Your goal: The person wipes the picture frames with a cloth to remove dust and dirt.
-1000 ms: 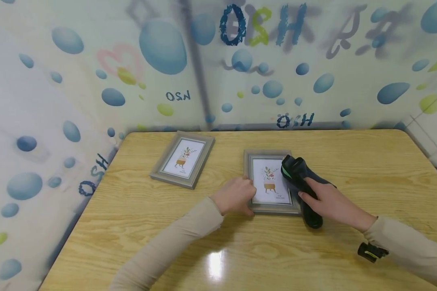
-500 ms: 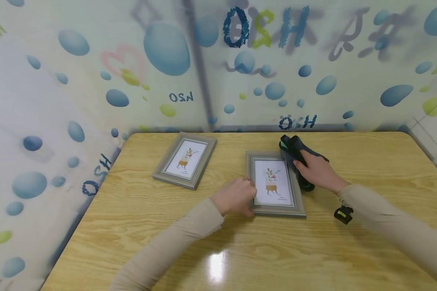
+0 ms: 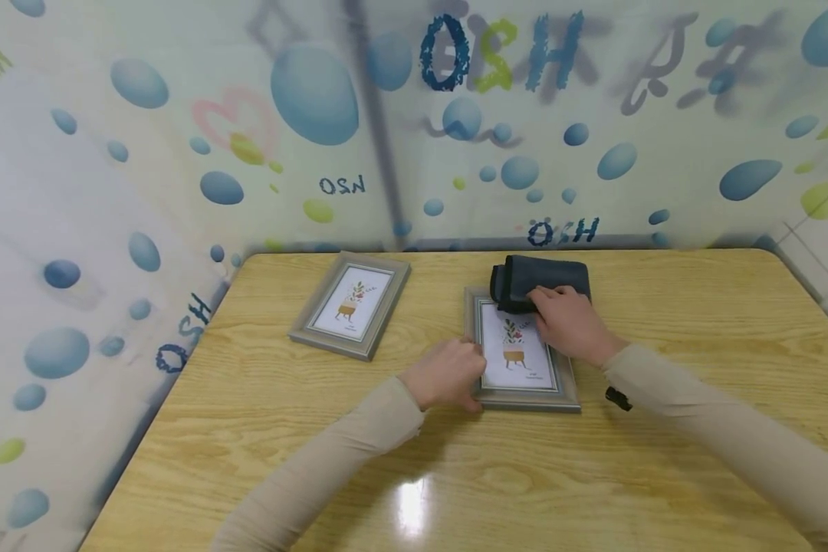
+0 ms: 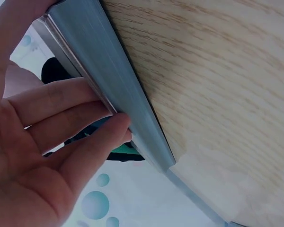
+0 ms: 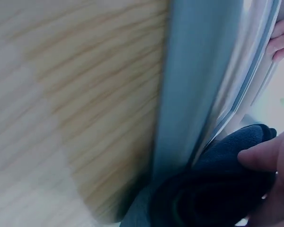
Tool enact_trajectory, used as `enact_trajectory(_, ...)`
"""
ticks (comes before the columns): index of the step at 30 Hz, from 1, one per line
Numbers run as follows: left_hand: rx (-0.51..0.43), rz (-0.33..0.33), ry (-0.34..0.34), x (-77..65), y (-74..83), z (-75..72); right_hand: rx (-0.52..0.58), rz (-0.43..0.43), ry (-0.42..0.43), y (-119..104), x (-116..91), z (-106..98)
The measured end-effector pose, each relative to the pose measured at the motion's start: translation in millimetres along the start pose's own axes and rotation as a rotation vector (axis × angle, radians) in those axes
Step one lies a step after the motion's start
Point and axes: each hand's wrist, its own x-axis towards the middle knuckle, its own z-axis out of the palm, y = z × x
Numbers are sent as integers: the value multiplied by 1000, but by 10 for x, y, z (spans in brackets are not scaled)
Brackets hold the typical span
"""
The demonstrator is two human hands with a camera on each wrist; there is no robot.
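A grey picture frame (image 3: 524, 400) with a potted-plant print lies flat on the wooden table. My left hand (image 3: 445, 373) grips its lower left side, thumb near the bottom corner. In the left wrist view, fingertips bear on the frame's edge moulding (image 4: 109, 61). My right hand (image 3: 573, 326) holds a folded dark cloth (image 3: 545, 280) with black edging, laid across the top border and upper part of the print. The right wrist view shows the bunched cloth (image 5: 232, 151) against the frame's side (image 5: 194, 71), with fingers pressed on it.
A second, matching picture frame (image 3: 348, 303) lies tilted at the left of the table (image 3: 497, 475). Behind the table's far edge hangs a backdrop (image 3: 400, 130) printed with blue drops. A small black device (image 3: 619, 398) shows at the right wrist.
My right hand has carried the cloth from the frame's right side up to its top edge and leftward, turning it crosswise. The left hand has kept its grip.
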Motion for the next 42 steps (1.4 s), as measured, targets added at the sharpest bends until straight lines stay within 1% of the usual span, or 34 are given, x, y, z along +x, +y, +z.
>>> enact_trajectory(3,3,2,8,-3,-6,4,9,-29,3,-86,59,25)
enact_trajectory(5,3,9,12,-6,-10,1,33,-51,-13,-136,115,48)
enact_trajectory(6,1,12,12,-5,-13,3,43,-72,-24,-159,145,62)
enact_trajectory(12,-33,35,4,4,-27,-8,121,-274,-95,-253,280,136)
enact_trajectory(14,-52,36,0,10,-26,-18,141,-305,-110,-254,291,137)
enact_trajectory(16,-65,30,-7,16,-23,-27,117,-322,-113,-232,290,126)
enact_trajectory(18,-66,21,-8,20,-15,-31,78,-327,-129,-195,280,97)
enact_trajectory(21,-60,16,1,24,-8,-26,-14,-319,-156,-135,248,39)
enact_trajectory(25,-63,14,3,26,-8,-18,-135,-279,-193,-92,186,-47)
enact_trajectory(27,-66,11,-7,26,-7,-21,-189,-249,-205,-92,149,-81)
enact_trajectory(29,-56,5,-7,26,-5,-22,-237,-211,-205,-106,107,-106)
enact_trajectory(32,-43,-3,-5,25,1,-21,-299,-151,-175,-161,41,-122)
enact_trajectory(34,-36,-6,-6,24,4,-18,-332,-127,-151,-227,2,-124)
enact_trajectory(37,-27,-3,-8,26,8,-15,-342,-117,-113,-337,-20,-106)
enact_trajectory(42,-37,6,-8,35,4,-27,-226,-109,-77,-425,53,-66)
